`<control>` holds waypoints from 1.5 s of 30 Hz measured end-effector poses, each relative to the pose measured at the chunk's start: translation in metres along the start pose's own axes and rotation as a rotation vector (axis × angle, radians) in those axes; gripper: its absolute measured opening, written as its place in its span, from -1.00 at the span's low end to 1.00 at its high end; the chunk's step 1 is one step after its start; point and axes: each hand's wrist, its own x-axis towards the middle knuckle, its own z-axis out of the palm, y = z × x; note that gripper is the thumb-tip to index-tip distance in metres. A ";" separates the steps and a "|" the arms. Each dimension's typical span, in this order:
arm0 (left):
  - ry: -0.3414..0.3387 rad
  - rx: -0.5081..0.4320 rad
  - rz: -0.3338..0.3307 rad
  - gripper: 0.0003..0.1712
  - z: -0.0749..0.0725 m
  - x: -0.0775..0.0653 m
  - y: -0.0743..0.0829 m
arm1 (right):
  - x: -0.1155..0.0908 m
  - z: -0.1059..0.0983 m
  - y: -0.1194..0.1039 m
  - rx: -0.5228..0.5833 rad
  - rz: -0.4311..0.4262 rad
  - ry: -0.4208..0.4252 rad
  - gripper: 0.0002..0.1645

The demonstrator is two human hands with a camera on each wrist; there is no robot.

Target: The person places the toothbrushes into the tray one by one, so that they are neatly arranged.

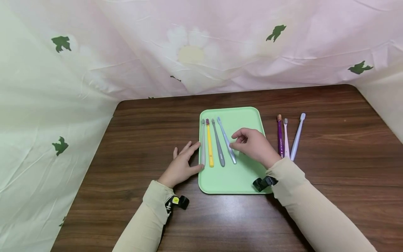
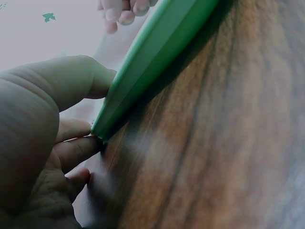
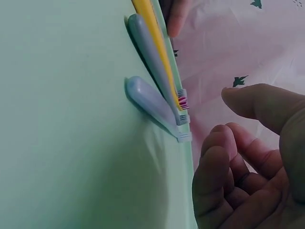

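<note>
A light green tray (image 1: 231, 182) lies on the table, with toothbrushes side by side in its left half: light grey (image 1: 203, 147), yellow (image 1: 210, 148), dark grey (image 1: 218, 146) and light blue (image 1: 225, 136). My left hand (image 1: 182, 168) touches the tray's left rim with its thumb and extended fingers. Over the tray, just right of the light blue toothbrush, is my right hand (image 1: 254, 144). The right wrist view shows its thumb (image 3: 257, 102) apart from the loosely bent fingers, and nothing between them. That view hides the light grey toothbrush.
Right of the tray lie a purple toothbrush (image 1: 280, 134), a pink toothbrush (image 1: 286, 140) and a blue toothbrush (image 1: 297, 138); my right forearm covers their lower ends. The brown wooden table (image 1: 151, 129) meets a patterned cloth (image 1: 220, 70) behind it.
</note>
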 end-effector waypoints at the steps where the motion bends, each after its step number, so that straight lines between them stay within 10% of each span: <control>1: -0.001 -0.001 -0.004 -0.08 0.000 0.000 0.000 | -0.001 -0.001 0.000 -0.004 -0.005 0.005 -0.63; 45: -0.011 -0.016 -0.025 -0.08 0.001 0.000 -0.001 | -0.049 -0.049 0.025 -0.110 -0.075 0.170 -0.65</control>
